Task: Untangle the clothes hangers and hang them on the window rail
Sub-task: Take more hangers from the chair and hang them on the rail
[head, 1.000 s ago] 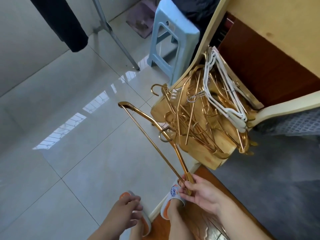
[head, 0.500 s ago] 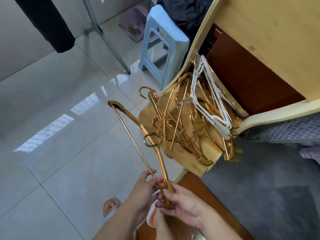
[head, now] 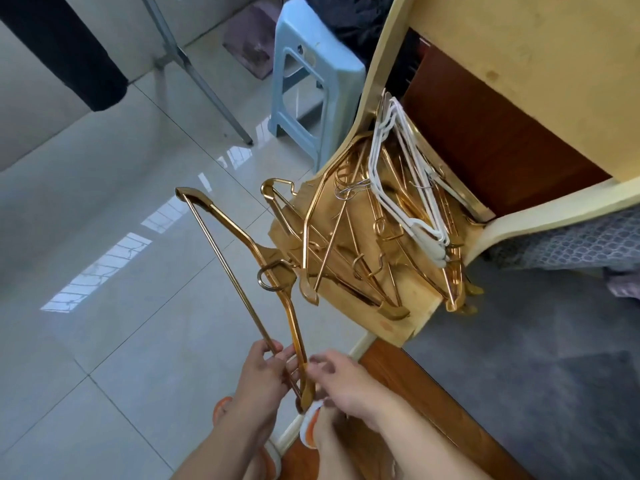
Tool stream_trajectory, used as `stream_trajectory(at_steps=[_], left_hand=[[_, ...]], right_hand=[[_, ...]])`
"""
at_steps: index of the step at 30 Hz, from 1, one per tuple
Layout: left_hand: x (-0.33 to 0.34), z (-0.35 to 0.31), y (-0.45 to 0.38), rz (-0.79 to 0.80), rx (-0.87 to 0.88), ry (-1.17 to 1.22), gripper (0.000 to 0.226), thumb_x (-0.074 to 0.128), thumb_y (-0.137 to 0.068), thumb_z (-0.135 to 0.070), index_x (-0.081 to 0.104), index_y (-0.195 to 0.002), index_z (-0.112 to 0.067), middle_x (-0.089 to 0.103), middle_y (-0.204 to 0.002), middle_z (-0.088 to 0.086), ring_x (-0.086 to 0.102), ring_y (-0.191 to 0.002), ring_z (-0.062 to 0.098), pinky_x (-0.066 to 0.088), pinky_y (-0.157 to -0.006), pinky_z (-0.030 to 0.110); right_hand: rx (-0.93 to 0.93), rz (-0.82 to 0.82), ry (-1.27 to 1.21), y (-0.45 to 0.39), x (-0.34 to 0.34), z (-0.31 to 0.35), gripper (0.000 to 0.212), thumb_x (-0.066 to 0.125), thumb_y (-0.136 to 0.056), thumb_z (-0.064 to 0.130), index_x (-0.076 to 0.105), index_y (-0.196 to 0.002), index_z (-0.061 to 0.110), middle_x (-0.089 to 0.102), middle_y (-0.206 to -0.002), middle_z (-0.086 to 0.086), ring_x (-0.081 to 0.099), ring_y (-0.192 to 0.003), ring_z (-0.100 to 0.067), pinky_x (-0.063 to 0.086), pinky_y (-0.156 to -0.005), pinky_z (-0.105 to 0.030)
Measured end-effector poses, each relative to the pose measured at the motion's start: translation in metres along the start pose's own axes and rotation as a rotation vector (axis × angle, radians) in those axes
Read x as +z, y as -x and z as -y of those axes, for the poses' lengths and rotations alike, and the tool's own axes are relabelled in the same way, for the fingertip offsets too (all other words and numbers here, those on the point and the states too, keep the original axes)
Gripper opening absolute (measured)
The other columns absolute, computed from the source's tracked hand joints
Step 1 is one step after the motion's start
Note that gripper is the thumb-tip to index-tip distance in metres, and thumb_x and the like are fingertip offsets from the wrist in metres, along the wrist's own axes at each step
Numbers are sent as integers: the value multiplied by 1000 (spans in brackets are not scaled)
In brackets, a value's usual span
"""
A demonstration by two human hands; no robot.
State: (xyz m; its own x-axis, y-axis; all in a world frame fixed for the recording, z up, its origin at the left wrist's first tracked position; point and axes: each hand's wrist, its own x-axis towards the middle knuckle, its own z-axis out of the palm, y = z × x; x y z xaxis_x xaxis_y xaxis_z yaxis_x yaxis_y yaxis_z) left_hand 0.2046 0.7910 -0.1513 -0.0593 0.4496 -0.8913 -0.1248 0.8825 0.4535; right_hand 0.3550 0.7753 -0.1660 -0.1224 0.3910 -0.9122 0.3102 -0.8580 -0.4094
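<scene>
A single gold hanger (head: pixel 221 233) stands out from the tangle, its hook near the pile. My left hand (head: pixel 263 379) grips its lower end, fingers curled round the bar and arm. My right hand (head: pixel 346 386) is just right of that end, fingers loose and blurred, barely touching the hanger. A tangled pile of gold hangers (head: pixel 349 258) lies on a wooden seat (head: pixel 419 306), with a few white hangers (head: pixel 398 188) on top. No window rail is in view.
A pale blue plastic stool (head: pixel 311 64) stands behind the pile. A metal rack leg (head: pixel 194 67) crosses the tiled floor, and a dark garment (head: pixel 69 53) hangs at upper left. Grey rug (head: pixel 536 358) lies at right, wooden furniture above it.
My left hand rose from near my foot and took hold of the hanger's lower end. My right hand, which pinched that end, has loosened its fingers.
</scene>
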Motion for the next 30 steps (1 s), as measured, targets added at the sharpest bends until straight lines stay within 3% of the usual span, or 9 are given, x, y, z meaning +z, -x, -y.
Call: stream_trajectory(at_steps=[2, 4, 6, 8, 11, 18, 27, 30], left_hand=[[-2, -4, -1, 9, -19, -3, 10, 40, -108, -3, 48, -112, -6, 79, -96, 11, 76, -91, 34, 62, -82, 47], [-5, -5, -2, 13, -47, -19, 12, 40, -108, -5, 50, -114, -9, 78, -100, 11, 78, -88, 27, 62, -76, 42], [-11, -4, -3, 16, -73, -36, 13, 41, -108, -7, 50, -115, -11, 77, -104, 11, 77, -90, 27, 62, -74, 42], [-15, -3, -3, 27, -92, -39, 13, 43, -108, -7, 51, -117, -11, 76, -108, 13, 76, -94, 30, 62, -71, 42], [-18, -6, -2, 52, -123, -17, 14, 45, -106, -6, 51, -118, -11, 74, -111, 17, 75, -98, 34, 63, -72, 45], [-14, -9, -2, 56, -153, -9, 14, 48, -106, -7, 53, -119, -12, 72, -115, 19, 72, -103, 36, 60, -87, 55], [-12, -10, -1, 56, -162, -72, 14, 51, -105, -9, 53, -118, -13, 71, -118, 15, 74, -99, 36, 62, -84, 53], [-12, -11, 3, 64, -169, -40, 13, 50, -105, -7, 54, -117, -10, 75, -109, 16, 76, -93, 35, 64, -77, 49]], right_hand=[[-78, -329, 75, -9, -16, 0, 27, 50, -105, 29, 55, -132, 27, 61, -127, 5, 62, -106, -8, 55, -84, -23], [-174, -652, 340, -18, -38, 2, 32, 50, -104, 24, 53, -136, 25, 52, -136, 4, 53, -116, -11, 46, -82, -19], [-251, -765, 593, -34, -60, 1, 42, 56, -100, 23, 48, -142, 24, 44, -143, 2, 42, -129, -17, 44, -94, -26], [-253, -723, 755, -51, -79, -1, 51, 60, -97, 25, 44, -146, 25, 38, -149, 0, 35, -135, -22, 43, -104, -35], [-150, -667, 852, -68, -94, -5, 49, 60, -97, 27, 47, -144, 26, 38, -150, -1, 35, -134, -24, 43, -107, -41], [-113, -692, 811, -73, -101, -12, 34, 57, -100, 15, 63, -132, 22, 52, -136, -2, 52, -120, -24, 47, -102, -37], [-96, -717, 781, -59, -110, -21, 34, 62, -98, 16, 64, -132, 17, 54, -136, -3, 57, -118, -25, 52, -96, -35], [-81, -737, 775, -56, -106, -25, 33, 62, -98, 17, 64, -132, 18, 54, -134, -2, 58, -115, -25, 51, -90, -32]])
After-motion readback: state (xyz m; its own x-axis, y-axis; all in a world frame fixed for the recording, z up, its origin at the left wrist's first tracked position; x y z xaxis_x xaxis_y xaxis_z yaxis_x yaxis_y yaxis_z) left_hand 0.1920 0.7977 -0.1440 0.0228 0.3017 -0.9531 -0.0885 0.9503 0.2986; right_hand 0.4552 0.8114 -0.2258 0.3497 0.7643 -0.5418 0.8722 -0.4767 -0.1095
